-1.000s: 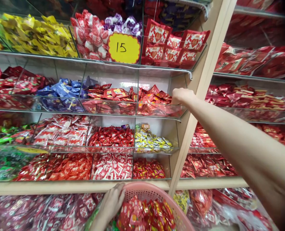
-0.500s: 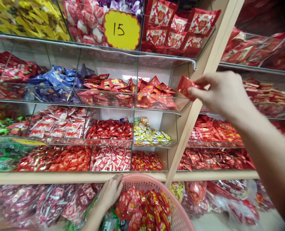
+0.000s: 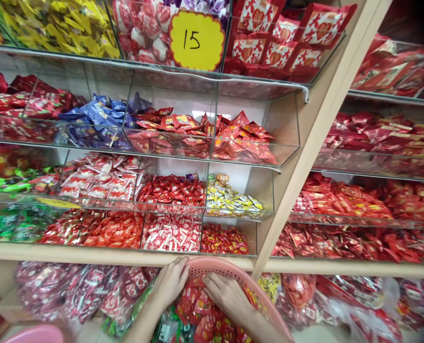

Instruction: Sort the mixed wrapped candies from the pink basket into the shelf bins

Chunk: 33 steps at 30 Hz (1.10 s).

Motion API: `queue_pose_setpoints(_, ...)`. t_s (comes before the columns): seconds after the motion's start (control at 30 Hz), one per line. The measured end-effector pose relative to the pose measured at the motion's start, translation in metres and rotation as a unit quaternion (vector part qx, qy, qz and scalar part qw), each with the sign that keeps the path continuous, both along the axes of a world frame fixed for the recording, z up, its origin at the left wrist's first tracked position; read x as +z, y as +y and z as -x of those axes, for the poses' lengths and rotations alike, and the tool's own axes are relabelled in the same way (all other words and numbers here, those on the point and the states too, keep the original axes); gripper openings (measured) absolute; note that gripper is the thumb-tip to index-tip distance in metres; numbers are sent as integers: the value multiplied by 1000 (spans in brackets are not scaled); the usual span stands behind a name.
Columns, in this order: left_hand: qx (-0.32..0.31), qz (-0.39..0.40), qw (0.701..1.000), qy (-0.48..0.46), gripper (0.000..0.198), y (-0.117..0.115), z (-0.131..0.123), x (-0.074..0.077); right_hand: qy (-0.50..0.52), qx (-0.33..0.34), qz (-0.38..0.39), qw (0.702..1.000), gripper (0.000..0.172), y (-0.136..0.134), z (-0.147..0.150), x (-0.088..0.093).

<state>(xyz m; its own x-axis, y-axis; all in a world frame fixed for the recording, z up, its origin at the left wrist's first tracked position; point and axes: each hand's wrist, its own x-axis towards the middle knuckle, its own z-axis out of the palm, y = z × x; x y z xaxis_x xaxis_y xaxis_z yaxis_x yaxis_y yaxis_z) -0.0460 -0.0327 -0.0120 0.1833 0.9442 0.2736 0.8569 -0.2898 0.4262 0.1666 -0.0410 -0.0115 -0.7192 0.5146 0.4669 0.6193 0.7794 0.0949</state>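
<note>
The pink perforated basket (image 3: 272,305) is at the bottom middle, tilted toward me. My left hand (image 3: 172,281) is closed over its upper left rim. Inside the basket, my right hand (image 3: 229,295) has its fingers bent down and close together, with the fingertips at a red candy packet (image 3: 196,281) near the back wall. The thumb and the undersides of these fingers are hidden. Red wrapped candies (image 3: 202,328) and green-wrapped ones (image 3: 170,324) lie around and below the right hand.
Clear shelf bins hold red packets (image 3: 245,138), blue packets (image 3: 100,119) and small yellow-white candies (image 3: 231,195). A yellow price tag (image 3: 196,40) reads 15. A wooden post (image 3: 319,124) divides the shelves. Bagged candy (image 3: 47,290) lies beneath the bottom ledge. A pink rim (image 3: 36,335) shows at lower left.
My right hand has moved from beside the post, where it pinched a red candy packet, down and left into the basket. My left hand stays on the rim. The view has shifted slightly.
</note>
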Motion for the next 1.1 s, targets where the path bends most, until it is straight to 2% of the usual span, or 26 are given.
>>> queue_pose_setpoints(0.1, 4, 3, 1000, 2, 37, 0, 0, -1, -11, -11, 6, 1000, 13, 7, 8, -16)
queue_pose_setpoints(0.23, 6, 13, 1000, -3, 37, -2, -1, 1, -26, -23, 9, 999, 7, 13, 14, -28)
queue_pose_setpoints(0.4, 1, 16, 1000, -4, 37, -3, -1, 5, -6, -26, 8, 1000, 6, 12, 11, -29)
queue_pose_setpoints(0.63, 4, 13, 1000, 5, 38, -2, -2, 5, 1, -39, 19, 999, 20, 4, 7, -31)
queue_pose_setpoints(0.9, 4, 14, 1000, 1, 38, -3, -1, 5, 55, -79, 70, 993, 28, -1, -17, -7)
queue_pose_setpoints(1.0, 0, 6, 1000, -3, 38, -1, 0, 1, 79, -84, 47, 992, 30, 0, -33, 6)
queue_pose_setpoints(1.1, 13, 0, 1000, -4, 38, 2, 3, -6, 107, -94, 14, 990, 31, 2, -46, 27)
